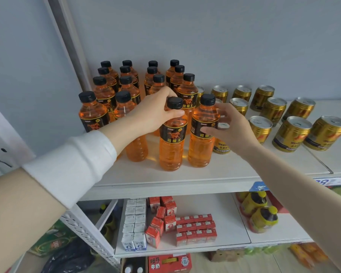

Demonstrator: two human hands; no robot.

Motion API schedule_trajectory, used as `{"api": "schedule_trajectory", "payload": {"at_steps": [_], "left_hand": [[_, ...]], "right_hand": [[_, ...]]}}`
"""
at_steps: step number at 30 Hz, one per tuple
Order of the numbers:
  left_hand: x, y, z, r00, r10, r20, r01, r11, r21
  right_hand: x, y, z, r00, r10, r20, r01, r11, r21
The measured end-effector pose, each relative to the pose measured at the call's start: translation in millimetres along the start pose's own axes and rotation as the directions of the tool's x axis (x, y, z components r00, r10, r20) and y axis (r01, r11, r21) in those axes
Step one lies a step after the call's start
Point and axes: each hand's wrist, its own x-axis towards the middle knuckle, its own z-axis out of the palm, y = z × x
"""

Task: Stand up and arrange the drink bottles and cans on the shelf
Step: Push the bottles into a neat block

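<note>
Lighting even, soft, daylight-toned; source not visible. Wall uniformly lit, no hot spots. Shadows faint and diffuse on upper shelf beneath orange bottles. Small specular highlights on bottle shoulders and on tops of gold cans. Lower shelf slightly dimmer. Centre sharp, labels readable. Wide-angle distortion strong: shelf upright leans, forearms stretched at edges. Corners soft, floor items smeared.

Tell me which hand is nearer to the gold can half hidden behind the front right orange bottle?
Right. The right hand hovers open just in front of the gold can; the left hand grips the neighbouring orange bottle, further left.
</note>
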Motion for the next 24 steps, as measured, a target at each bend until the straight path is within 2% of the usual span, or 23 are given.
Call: {"api": "schedule_trajectory", "payload": {"at_steps": [3,7,9,14,24], "left_hand": [[-2.5,-5.0,5.8,0.999,-0.034,-0.024,0.031,0.996,-0.084],[-16.1,-17.7,24.8,0.996,-0.089,-0.020,0.077,0.939,-0.334],[-23.0,-24.4,37.0,0.994,-0.099,-0.039,0.075,0.912,-0.403],[-21.4,-36.5,48.3,0.977,-0.169,-0.129,0.094,0.886,-0.453],[-18.0,-34.9,49.9,0.973,-0.177,-0.145,0.088,0.875,-0.476]], "right_hand": [[-8.6,5.3,8.7,1.000,0.014,-0.014,-0.013,0.998,0.069],[-33.9,26.5,38.3,0.993,0.092,-0.079,-0.073,0.974,0.213],[-43.5,37.7,56.2,0.983,0.158,-0.097,-0.130,0.961,0.245],[-44.5,47.9,70.6,0.953,0.278,-0.124,-0.236,0.932,0.277],[-50.0,53.1,69.6,0.958,0.248,-0.142,-0.209,0.947,0.242]]}}
